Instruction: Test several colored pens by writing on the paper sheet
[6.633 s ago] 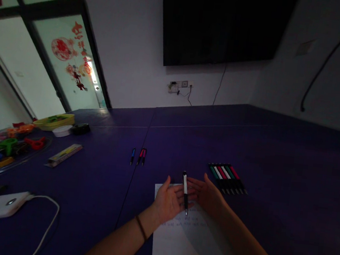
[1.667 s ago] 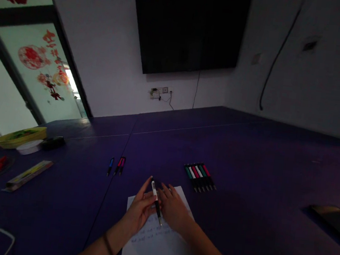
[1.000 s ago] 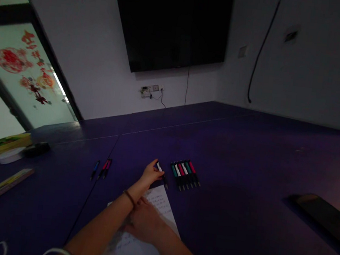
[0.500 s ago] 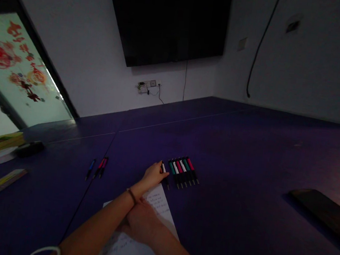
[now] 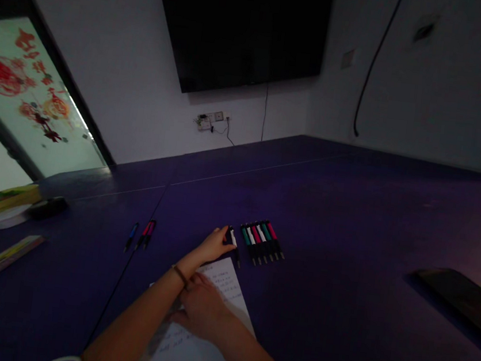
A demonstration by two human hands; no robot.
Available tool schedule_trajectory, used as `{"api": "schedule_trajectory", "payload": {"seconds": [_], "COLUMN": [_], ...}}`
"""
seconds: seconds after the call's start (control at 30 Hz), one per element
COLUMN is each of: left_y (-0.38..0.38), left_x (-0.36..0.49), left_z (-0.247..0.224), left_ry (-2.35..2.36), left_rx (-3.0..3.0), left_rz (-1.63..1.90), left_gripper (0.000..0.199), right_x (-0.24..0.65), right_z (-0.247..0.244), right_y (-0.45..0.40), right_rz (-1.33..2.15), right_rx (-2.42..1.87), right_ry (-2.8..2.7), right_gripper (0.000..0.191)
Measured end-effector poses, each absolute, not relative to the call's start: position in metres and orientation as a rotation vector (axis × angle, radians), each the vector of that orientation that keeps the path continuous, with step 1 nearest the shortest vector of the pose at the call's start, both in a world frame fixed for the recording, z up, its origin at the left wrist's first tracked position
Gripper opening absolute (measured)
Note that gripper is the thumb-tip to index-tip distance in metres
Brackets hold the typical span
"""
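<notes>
My left hand (image 5: 215,245), a band (image 5: 179,275) round its wrist, reaches over the top of a written sheet of paper (image 5: 211,357). Its thumb and fingers close on a black and white pen (image 5: 234,239) that lies on the dark table. Just right of this pen is a neat row of several pens (image 5: 262,242) with green, white and pink barrels, side by side. My right hand (image 5: 204,308) rests on the paper, fingers laid out toward my left forearm and partly hidden by it.
A blue pen (image 5: 131,236) and two pink-toned pens (image 5: 146,233) lie to the left. Beyond them are a long narrow box (image 5: 4,262), a white bowl (image 5: 8,216) and a black object (image 5: 48,208). A dark phone (image 5: 456,303) lies at the right. A seam crosses the table (image 5: 348,227).
The view has shifted slightly. My left hand stays at the black and white pen, its thumb and fingers a little further apart. My right hand remains on the paper.
</notes>
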State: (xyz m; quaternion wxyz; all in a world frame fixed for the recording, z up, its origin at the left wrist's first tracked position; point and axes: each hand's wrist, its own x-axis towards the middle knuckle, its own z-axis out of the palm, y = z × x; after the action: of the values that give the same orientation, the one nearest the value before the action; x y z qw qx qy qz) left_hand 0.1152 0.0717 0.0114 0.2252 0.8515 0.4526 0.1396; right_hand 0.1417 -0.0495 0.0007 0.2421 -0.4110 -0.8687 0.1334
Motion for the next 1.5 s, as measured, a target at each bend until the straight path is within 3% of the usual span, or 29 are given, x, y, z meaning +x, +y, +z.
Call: {"api": "schedule_trajectory", "payload": {"seconds": [0.1, 0.23, 0.67, 1.33, 1.5], "left_y": [0.078, 0.086, 0.086, 0.078, 0.079], "left_x": [0.111, 0.108, 0.110, 0.112, 0.114], "left_z": [0.010, 0.009, 0.010, 0.002, 0.002], "left_ry": [1.240, 1.183, 1.148, 1.290, 1.327], "left_rx": [2.304, 2.320, 2.433, 2.387, 2.391], "left_rz": [0.384, 0.338, 0.295, 0.460, 0.442], "left_gripper": [0.070, 0.076, 0.070, 0.040, 0.044], "right_x": [0.141, 0.141, 0.140, 0.141, 0.141], "right_z": [0.001, 0.000, -0.002, -0.004, -0.004], "right_y": [-0.049, -0.048, -0.046, -0.045, -0.045], "right_rz": [0.357, 0.364, 0.331, 0.325, 0.316], "right_rx": [-1.150, -1.144, -1.146, -1.156, -1.149], "right_ry": [-2.384, -2.391, -2.403, -2.433, -2.433], "right_gripper": [0.053, 0.053, 0.050, 0.047, 0.048]}}
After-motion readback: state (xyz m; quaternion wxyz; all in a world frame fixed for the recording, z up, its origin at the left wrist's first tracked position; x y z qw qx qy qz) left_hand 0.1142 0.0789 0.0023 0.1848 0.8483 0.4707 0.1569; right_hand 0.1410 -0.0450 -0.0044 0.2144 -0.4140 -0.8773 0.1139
